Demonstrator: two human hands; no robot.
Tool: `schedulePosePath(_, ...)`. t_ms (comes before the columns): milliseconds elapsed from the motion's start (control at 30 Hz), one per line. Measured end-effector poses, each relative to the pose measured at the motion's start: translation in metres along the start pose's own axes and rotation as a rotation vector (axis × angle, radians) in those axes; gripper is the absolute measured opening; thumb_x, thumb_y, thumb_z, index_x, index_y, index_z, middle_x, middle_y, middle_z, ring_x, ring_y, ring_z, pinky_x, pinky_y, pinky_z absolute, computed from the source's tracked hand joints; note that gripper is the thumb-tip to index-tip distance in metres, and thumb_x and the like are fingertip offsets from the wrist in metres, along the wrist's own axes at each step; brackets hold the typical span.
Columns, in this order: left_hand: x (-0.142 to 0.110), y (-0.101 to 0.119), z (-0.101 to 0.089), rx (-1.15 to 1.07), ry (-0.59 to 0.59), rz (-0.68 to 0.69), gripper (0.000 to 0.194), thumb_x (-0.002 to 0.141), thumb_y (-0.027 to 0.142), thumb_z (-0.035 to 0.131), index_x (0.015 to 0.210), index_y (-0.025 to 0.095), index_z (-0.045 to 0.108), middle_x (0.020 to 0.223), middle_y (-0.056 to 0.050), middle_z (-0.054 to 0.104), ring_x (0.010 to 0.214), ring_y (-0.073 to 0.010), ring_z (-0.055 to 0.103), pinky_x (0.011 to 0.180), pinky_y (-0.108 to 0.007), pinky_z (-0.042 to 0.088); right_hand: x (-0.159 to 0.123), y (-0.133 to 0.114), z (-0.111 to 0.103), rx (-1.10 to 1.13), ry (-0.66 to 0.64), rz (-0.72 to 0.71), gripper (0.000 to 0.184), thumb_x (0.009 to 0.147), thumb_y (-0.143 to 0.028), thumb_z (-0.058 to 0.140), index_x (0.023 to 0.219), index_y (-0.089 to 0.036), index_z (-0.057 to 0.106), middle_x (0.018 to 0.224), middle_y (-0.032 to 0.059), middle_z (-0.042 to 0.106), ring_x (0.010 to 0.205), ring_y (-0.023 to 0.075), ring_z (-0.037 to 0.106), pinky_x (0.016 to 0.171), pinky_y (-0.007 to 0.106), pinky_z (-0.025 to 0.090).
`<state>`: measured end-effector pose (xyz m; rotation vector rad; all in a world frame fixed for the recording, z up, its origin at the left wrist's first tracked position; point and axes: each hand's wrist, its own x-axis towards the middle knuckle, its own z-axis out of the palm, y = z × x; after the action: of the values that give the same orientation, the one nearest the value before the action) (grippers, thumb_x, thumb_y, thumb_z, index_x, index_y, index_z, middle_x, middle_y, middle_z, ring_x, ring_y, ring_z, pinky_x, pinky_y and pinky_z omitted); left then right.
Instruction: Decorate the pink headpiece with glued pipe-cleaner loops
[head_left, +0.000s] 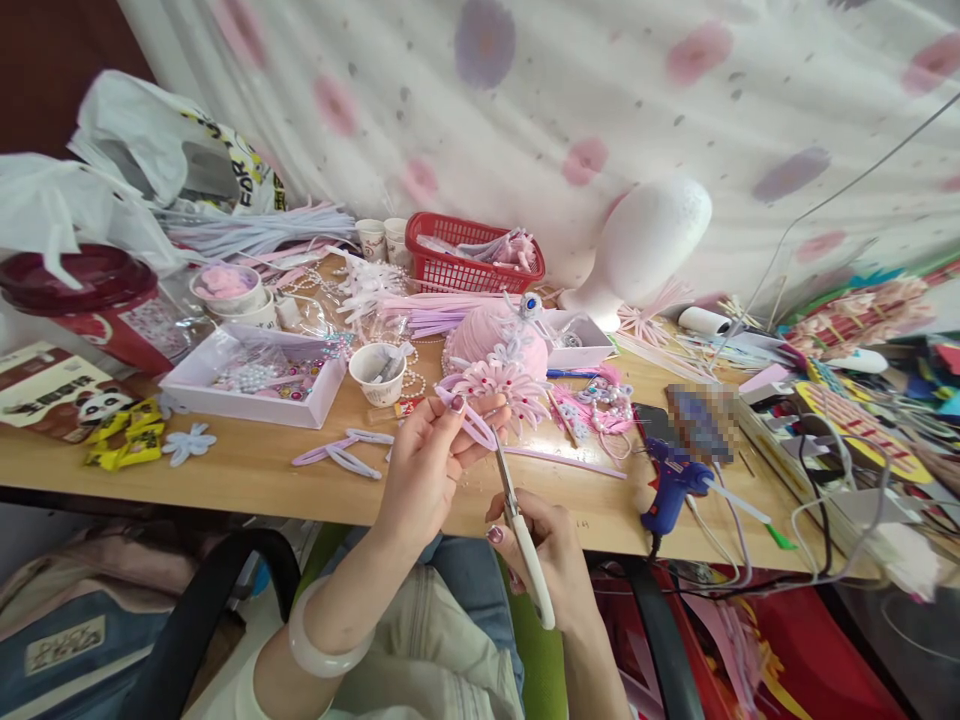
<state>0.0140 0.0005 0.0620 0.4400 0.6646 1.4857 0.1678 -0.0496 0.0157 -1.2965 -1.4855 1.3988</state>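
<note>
Between its fingers my left hand (424, 465) pinches a lilac pipe cleaner (474, 424) bent into a narrow loop. My right hand (551, 550) grips white-handled scissors (525, 545), and their tips meet the lower end of that loop. Whether the blades are parted is hard to make out. Just behind my hands stands a pink ball-shaped piece (499, 345) with a pink fuzzy flower (499, 390) and a blue jewel on it. Several bent pipe-cleaner petals (341, 453) lie to the left, and a straight lilac pipe cleaner (570, 462) lies on the right.
A blue glue gun (671, 485) with trailing cables is at the right. At left are a white box of beads (255, 385), a paper cup (377, 375) and yellow packets (127, 435). Behind stand a red basket (476, 265) and a white foam head (649, 245).
</note>
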Motion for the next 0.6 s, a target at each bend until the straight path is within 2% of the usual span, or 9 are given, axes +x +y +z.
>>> schedulePosePath(233,0.001,0.003,0.001,0.042,-0.058,-0.037,0.035,0.072,0.040,0.086,0.081,0.018,0.060,0.099,-0.013,0.081,0.109,-0.0327,0.074,0.095,-0.045,0.059,-0.004,0.005,-0.004,-0.108,-0.035,-0.120,0.046,0.089,-0.066,0.060,0.091,-0.020,0.056,0.063,-0.0054,0.044,0.055,0.0109,0.039,0.052,0.024,0.031)
schedulePosePath(433,0.000,0.004,0.001,0.068,-0.107,-0.079,0.037,0.074,0.042,0.085,0.089,0.017,0.064,0.094,-0.013,0.081,0.105,-0.0314,0.076,0.090,-0.042,0.062,-0.010,-0.003,-0.009,-0.186,-0.035,-0.133,0.044,0.091,-0.062,0.059,0.086,-0.019,0.056,0.062,-0.0061,0.039,0.054,0.0104,0.034,0.051,0.025,0.024)
schedulePosePath(600,0.000,0.003,0.000,0.087,-0.112,-0.073,0.036,0.074,0.043,0.085,0.087,0.017,0.065,0.091,-0.013,0.082,0.102,-0.0307,0.077,0.091,-0.043,0.061,-0.009,-0.002,-0.008,-0.141,-0.044,-0.099,0.042,0.088,-0.060,0.065,0.084,-0.019,0.058,0.058,-0.0078,0.034,0.050,0.0090,0.030,0.049,0.024,0.022)
